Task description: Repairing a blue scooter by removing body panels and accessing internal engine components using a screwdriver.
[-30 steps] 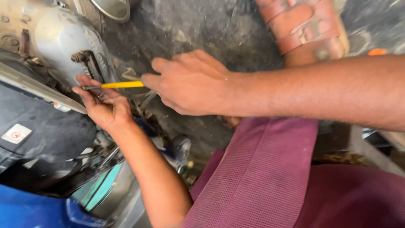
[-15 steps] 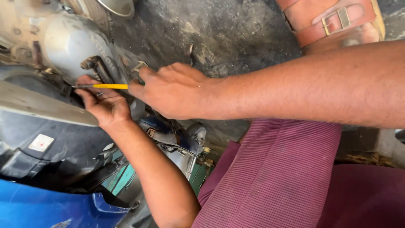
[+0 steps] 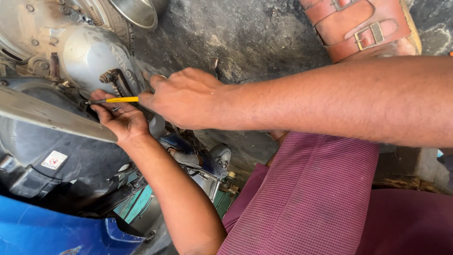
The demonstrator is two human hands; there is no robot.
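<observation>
My right hand (image 3: 184, 97) grips a yellow-handled screwdriver (image 3: 120, 99). Its metal tip points left into the seam between the silver engine cover (image 3: 87, 54) and the dark body panel (image 3: 52, 141) of a scooter. My left hand (image 3: 120, 120) lies palm up just under the screwdriver shaft, with its fingertips at the tip. A small metal bit that looks like a screw (image 3: 115, 109) rests on that palm. The fastener at the tip is hidden by the fingers.
A brown buckled sandal (image 3: 363, 28) stands on the dark, oily ground (image 3: 245, 33) at the top right. A shiny metal bowl (image 3: 137, 12) is at the top. Blue bodywork (image 3: 42, 231) fills the lower left. My maroon-clad leg (image 3: 321, 198) is at the lower right.
Both hands have stayed at the same spot on the engine with the screwdriver in place. The view has shifted slightly, so the sandal and engine cover sit differently in frame.
</observation>
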